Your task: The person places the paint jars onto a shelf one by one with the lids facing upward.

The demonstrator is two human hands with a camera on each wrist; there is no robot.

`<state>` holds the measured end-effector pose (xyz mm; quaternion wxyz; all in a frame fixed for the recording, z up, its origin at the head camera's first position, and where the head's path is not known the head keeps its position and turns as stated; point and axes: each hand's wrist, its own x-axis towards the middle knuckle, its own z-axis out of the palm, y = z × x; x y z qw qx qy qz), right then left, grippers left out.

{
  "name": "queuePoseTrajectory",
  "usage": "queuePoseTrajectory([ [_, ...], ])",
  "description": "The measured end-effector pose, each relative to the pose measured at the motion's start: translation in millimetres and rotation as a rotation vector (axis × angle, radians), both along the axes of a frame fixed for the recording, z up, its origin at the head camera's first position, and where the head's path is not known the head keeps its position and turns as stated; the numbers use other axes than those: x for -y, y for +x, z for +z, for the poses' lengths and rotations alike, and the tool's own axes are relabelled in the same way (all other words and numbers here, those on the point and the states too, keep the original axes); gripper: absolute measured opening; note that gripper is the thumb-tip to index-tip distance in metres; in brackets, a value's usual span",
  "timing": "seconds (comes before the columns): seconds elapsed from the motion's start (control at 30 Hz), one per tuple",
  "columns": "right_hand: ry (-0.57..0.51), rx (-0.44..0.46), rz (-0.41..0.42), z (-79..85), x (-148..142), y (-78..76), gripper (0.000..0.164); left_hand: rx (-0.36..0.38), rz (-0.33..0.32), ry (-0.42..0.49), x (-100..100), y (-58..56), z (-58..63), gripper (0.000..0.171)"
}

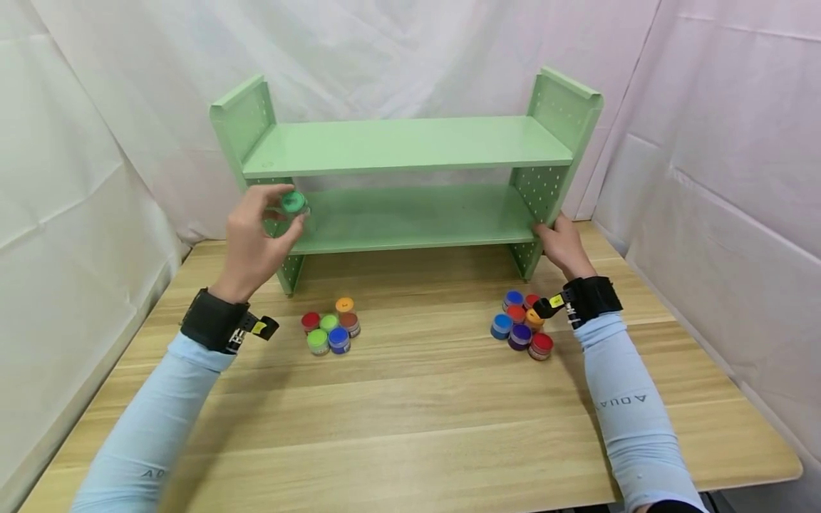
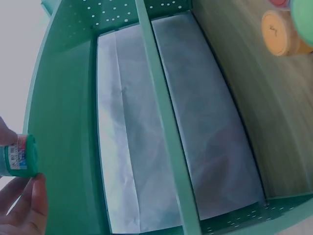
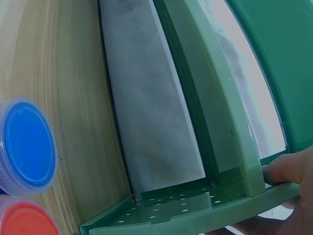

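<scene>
My left hand [image 1: 252,239] pinches a small paint jar with a green lid [image 1: 294,203] between thumb and fingertips. In the head view the jar overlaps the left end of a light green two-tier shelf [image 1: 410,147], level with its lower tier [image 1: 417,217]. The left wrist view shows a printed label on the side of the jar [image 2: 18,155]. My right hand [image 1: 564,246] grips the shelf's right side panel [image 1: 541,189] near the lower tier. In the right wrist view, the thumb of that hand [image 3: 288,169] lies inside the panel, with the other fingers partly hidden behind it.
Several lidded jars [image 1: 330,323] stand grouped on the wooden table [image 1: 410,399], in front of the shelf's left end. Another group of several jars [image 1: 515,314] stands at right, beside my right wrist. White cloth [image 1: 398,57] hangs behind and along both sides.
</scene>
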<state>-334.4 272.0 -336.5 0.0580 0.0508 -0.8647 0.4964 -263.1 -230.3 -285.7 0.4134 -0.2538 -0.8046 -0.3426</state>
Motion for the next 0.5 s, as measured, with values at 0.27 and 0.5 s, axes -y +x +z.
queuePoseTrajectory([
  [0.27, 0.018, -0.022, -0.001, 0.9, 2.3, -1.0, 0.061, -0.075, 0.074, 0.049, 5.1, -6.7, 23.5, 0.041],
  [0.5, 0.031, -0.032, -0.013, 2.7, 4.4, -1.3, 0.06, -0.111, 0.177, 0.073, 5.7, -9.7, 38.4, 0.037],
])
